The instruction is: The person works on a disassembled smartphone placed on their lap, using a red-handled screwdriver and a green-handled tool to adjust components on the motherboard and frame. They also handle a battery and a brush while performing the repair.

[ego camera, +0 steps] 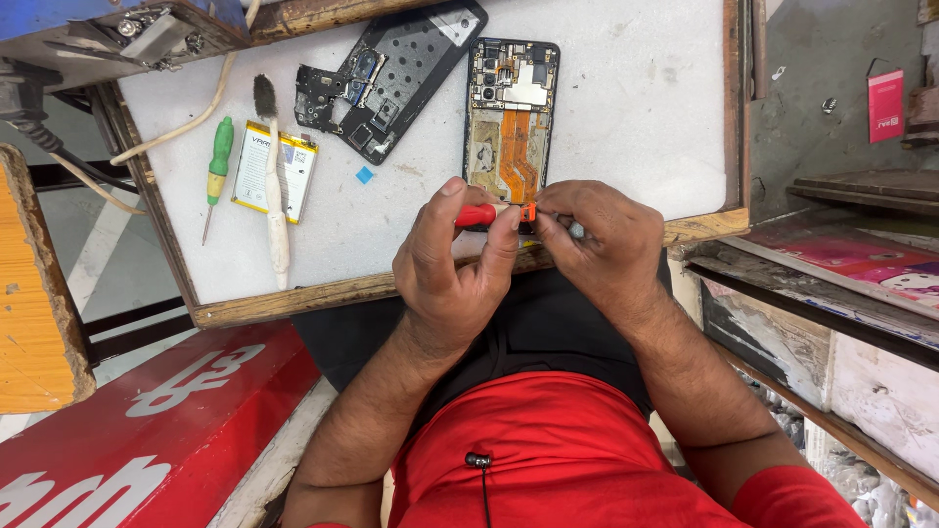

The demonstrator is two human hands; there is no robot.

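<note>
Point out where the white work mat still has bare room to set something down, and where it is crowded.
The widest bare patch of the white mat lies right of the opened phone, up to the wooden frame. A narrower strip runs along the near edge, below the battery and brush. The far-left part is crowded: green screwdriver, battery, brush, back cover. Both hands fill the near middle.

A wood-framed white worktop [626, 98] sits beside a cluttered grey shelf [812, 127].
</note>
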